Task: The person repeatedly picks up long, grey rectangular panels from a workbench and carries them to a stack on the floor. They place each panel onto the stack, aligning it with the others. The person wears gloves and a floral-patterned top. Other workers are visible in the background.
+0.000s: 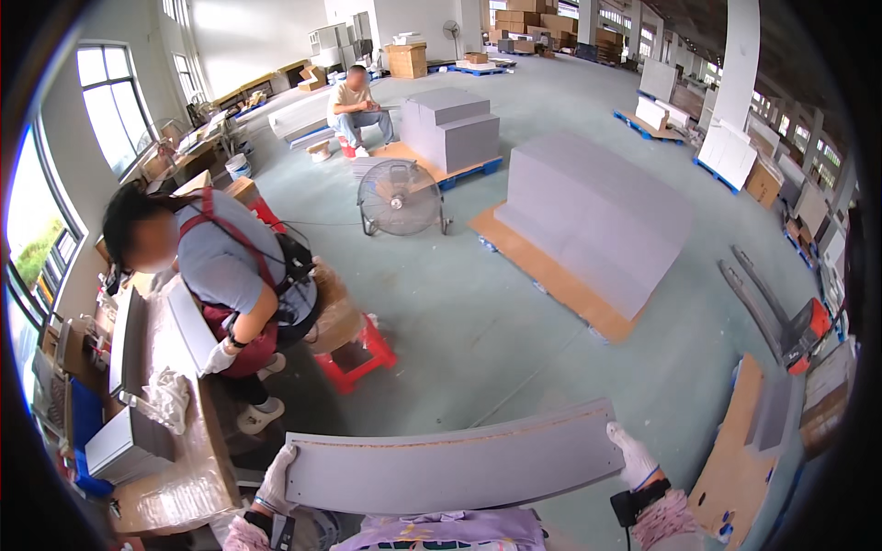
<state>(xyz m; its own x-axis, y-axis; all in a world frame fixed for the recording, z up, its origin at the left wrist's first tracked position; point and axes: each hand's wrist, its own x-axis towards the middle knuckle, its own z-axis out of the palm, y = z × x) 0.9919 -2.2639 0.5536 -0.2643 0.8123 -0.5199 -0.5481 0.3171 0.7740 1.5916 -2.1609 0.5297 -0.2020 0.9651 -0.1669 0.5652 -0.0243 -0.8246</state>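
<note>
My left grip point(276, 479) and my right grip point(634, 457) both wore white gloves, and each was clamped on 1 end of a long grey board point(450, 470). The board was in front of my body, crosswise between my 2 hands, with a rough brown strip along its far side and small dark holes near its ends. Close to my purple clothing point(450, 528), its near edge was at the lower border of my view.

To my left stood the counter point(170, 507), covered in clear plastic. On it lay grey pieces point(129, 445) and a crumpled white cloth point(167, 401). There a co-worker point(234, 248) was bending, with a gloved hand point(219, 358) at the end of a pale board point(188, 323). Near this person was a red stool point(363, 360).

Farther ahead, a round fan point(398, 200) stood on the floor point(441, 312). To its right, a large grey stack point(593, 225) rested on a brown sheet point(514, 246). Behind the fan, 1 more person point(354, 108) was sitting.
</note>
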